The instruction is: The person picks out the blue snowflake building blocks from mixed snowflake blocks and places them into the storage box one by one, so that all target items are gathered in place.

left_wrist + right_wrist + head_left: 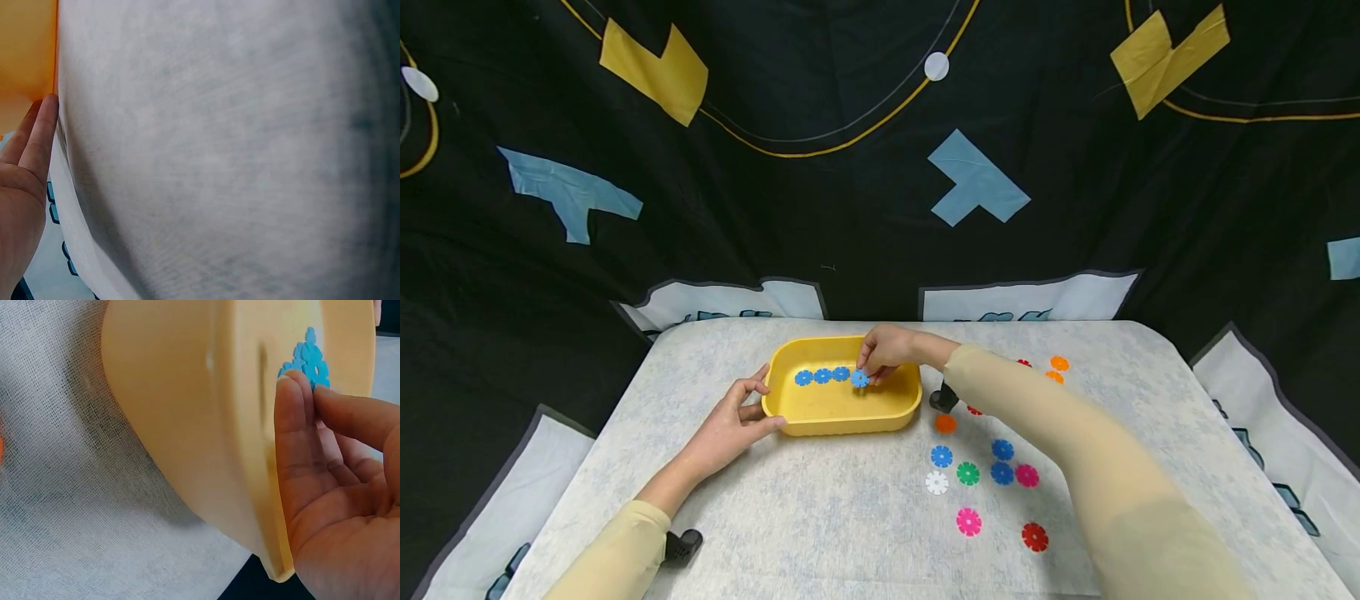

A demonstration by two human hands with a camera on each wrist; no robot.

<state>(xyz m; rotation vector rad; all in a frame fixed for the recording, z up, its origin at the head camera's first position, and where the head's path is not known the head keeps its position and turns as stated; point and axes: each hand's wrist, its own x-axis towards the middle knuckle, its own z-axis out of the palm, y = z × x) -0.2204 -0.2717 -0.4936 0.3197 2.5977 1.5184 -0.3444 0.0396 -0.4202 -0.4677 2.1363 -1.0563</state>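
Observation:
A yellow plastic tray [831, 427] stands on the table, with a row of several blue snowflake discs [822, 377] inside. My left hand [726, 433] holds its left end, thumb at the front corner and fingers along the side wall. In the left wrist view, the fingers lie against the orange-looking tray wall [31, 56]. Over the tray's right half, my right hand [887, 350] pinches a blue snowflake disc [860, 379] between thumb and fingertips. The right wrist view shows that disc [314, 365] overlapping the row behind it, just beyond the fingertips.
Loose snowflake discs lie right of the tray: orange [945, 423], blue [1002, 450], green [967, 473], white [936, 482], pink [968, 522] and red [1034, 537]. More orange ones [1059, 363] lie beyond my right forearm. A black curtain [865, 233] hangs behind the white-covered table [820, 517].

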